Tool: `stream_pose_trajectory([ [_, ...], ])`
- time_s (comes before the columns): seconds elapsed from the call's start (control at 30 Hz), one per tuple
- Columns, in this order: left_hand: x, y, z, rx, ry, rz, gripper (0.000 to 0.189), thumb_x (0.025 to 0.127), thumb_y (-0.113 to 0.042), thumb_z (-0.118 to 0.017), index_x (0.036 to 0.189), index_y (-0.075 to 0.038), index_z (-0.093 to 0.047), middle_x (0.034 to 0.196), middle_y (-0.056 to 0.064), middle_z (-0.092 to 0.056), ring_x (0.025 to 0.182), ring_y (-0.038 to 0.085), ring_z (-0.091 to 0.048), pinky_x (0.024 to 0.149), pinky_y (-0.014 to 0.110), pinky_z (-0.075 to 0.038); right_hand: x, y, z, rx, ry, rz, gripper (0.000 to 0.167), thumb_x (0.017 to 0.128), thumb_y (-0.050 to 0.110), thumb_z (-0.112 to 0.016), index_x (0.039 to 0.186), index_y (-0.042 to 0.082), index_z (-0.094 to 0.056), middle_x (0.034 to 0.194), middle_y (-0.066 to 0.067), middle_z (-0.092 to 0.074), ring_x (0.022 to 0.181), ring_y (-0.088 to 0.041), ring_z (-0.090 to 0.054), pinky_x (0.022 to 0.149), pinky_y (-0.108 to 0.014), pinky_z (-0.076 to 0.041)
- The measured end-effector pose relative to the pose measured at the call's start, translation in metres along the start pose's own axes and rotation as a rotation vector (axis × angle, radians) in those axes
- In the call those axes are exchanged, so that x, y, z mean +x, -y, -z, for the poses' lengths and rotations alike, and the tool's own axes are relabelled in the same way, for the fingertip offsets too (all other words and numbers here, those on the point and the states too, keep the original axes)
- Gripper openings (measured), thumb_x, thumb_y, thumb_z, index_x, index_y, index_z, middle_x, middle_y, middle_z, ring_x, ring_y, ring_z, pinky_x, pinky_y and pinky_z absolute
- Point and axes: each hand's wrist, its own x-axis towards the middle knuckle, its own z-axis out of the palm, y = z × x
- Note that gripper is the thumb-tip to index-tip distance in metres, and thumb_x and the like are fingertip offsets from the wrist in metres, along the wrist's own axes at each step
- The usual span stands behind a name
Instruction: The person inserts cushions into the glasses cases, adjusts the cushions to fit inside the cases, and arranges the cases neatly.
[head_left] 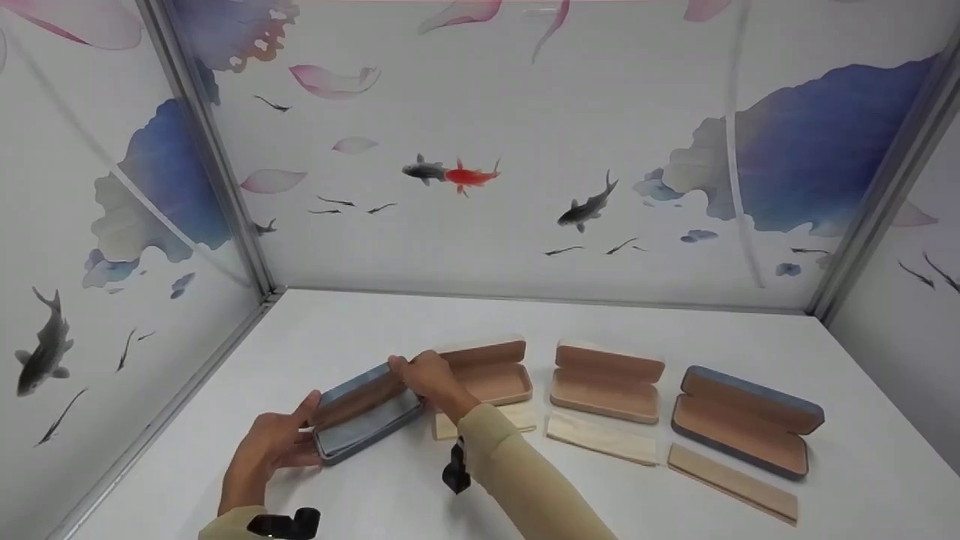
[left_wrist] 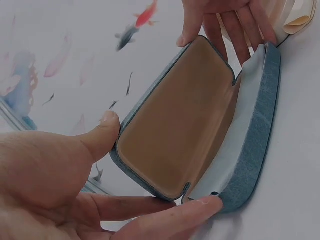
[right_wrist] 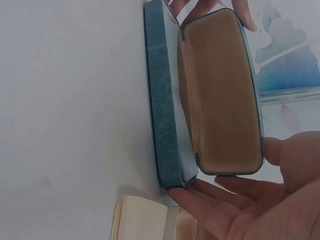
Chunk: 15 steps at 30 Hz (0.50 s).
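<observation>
A blue glasses case [head_left: 379,442] with a brown lining stands with its lid raised on the left part of the table. A folded light blue cloth [head_left: 367,430] lies in its lower half. My left hand [head_left: 271,442] holds the case's left end, the thumb at the lid's edge and fingers under the end, as the left wrist view shows. At the opposite end my right hand [head_left: 436,381] grips the case likewise, its thumb [right_wrist: 272,150] against the lid and its fingers by the base corner.
To the right stand three more raised-lid cases: a tan one [head_left: 491,352] partly behind my right hand, another tan one [head_left: 609,362] and a dark blue one [head_left: 754,403]. Before them lie a cream cloth [head_left: 517,416], a second cream cloth [head_left: 600,439] and a tan cloth [head_left: 731,484]. Printed panels enclose the table.
</observation>
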Motion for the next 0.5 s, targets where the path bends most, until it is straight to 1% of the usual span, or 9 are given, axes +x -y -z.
stream_pose_trajectory([
  [0.07, 0.0, -0.0008, -0.0002, 0.023, -0.008, -0.005, 0.095, 0.1, -0.058, -0.047, 0.143, 0.024, -0.028, 0.14, 0.043, -0.046, 0.091, 0.025, -0.075, 0.073, 0.031, -0.062, 0.0006, -0.0004, 0.0006, 0.008, 0.014, 0.005, 0.048, 0.102, 0.042, -0.055, 0.066, 0.016, -0.038, 0.054, 0.005, -0.026, 0.05, -0.011, -0.025, 0.048, -0.028, -0.028],
  [0.17, -0.0005, -0.0009, -0.0007, 0.035, -0.015, -0.008, 0.094, 0.101, -0.057, -0.047, 0.143, 0.025, -0.027, 0.14, 0.043, -0.045, 0.094, 0.027, -0.074, 0.074, 0.031, -0.062, 0.0, -0.0003, 0.0015, -0.002, 0.022, 0.017, 0.049, 0.103, 0.04, -0.055, 0.064, 0.016, -0.037, 0.052, 0.005, -0.027, 0.048, -0.01, -0.025, 0.047, -0.027, -0.027],
  [0.23, -0.0009, -0.0008, -0.0008, 0.051, -0.013, -0.007, 0.094, 0.101, -0.058, -0.046, 0.142, 0.024, -0.029, 0.14, 0.043, -0.046, 0.096, 0.029, -0.074, 0.075, 0.031, -0.062, 0.0003, -0.0008, 0.0014, -0.011, 0.03, 0.02, 0.049, 0.103, 0.039, -0.055, 0.064, 0.015, -0.039, 0.052, 0.005, -0.028, 0.048, -0.01, -0.026, 0.046, -0.027, -0.027],
  [0.37, -0.0021, -0.0014, -0.0004, 0.047, 0.006, -0.004, 0.093, 0.101, -0.056, -0.049, 0.143, 0.024, -0.028, 0.14, 0.042, -0.046, 0.105, 0.035, -0.072, 0.078, 0.032, -0.061, 0.0015, -0.0033, 0.001, 0.026, 0.042, 0.009, 0.044, 0.102, 0.038, -0.057, 0.067, 0.014, -0.044, 0.053, 0.005, -0.03, 0.048, -0.011, -0.026, 0.047, -0.028, -0.027],
  [0.43, -0.0024, -0.0023, 0.0001, 0.035, 0.015, -0.005, 0.093, 0.1, -0.055, -0.051, 0.143, 0.024, -0.027, 0.14, 0.042, -0.046, 0.106, 0.035, -0.072, 0.079, 0.032, -0.061, 0.0023, -0.0042, 0.0014, 0.053, 0.044, 0.0, 0.043, 0.102, 0.037, -0.058, 0.069, 0.014, -0.045, 0.053, 0.005, -0.03, 0.048, -0.011, -0.025, 0.046, -0.029, -0.025],
  [0.5, -0.0024, -0.003, 0.0006, 0.018, 0.017, -0.007, 0.093, 0.1, -0.053, -0.054, 0.143, 0.025, -0.027, 0.14, 0.042, -0.047, 0.103, 0.033, -0.073, 0.079, 0.032, -0.061, 0.0037, -0.0048, 0.0021, 0.058, 0.041, -0.004, 0.043, 0.102, 0.038, -0.058, 0.069, 0.014, -0.045, 0.053, 0.005, -0.03, 0.047, -0.011, -0.025, 0.046, -0.029, -0.025],
])
